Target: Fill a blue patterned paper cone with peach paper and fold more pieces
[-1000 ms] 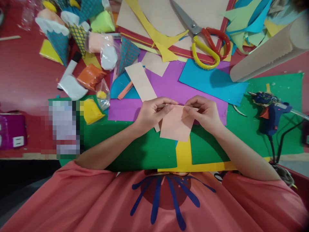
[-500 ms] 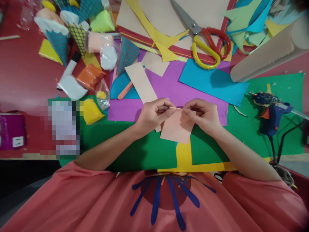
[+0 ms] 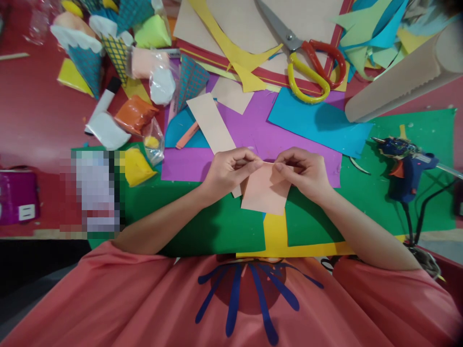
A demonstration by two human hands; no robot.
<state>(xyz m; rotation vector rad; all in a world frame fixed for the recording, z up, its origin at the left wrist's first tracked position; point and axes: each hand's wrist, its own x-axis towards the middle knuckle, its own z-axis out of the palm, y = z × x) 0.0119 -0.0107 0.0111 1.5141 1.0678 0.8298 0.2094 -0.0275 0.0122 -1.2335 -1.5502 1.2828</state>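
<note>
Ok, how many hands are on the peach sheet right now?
2: the left hand pinches the left part of the top edge of the peach sheet, the right hand the right part. The sheet's underside is hidden.

A red table (image 3: 36, 111) carries green sheeting (image 3: 206, 231) along its near edge; left of that sheeting sits a purple packet (image 3: 19, 195), beyond it a black-capped marker (image 3: 104, 107) and a thin white stick (image 3: 14, 56).
</note>
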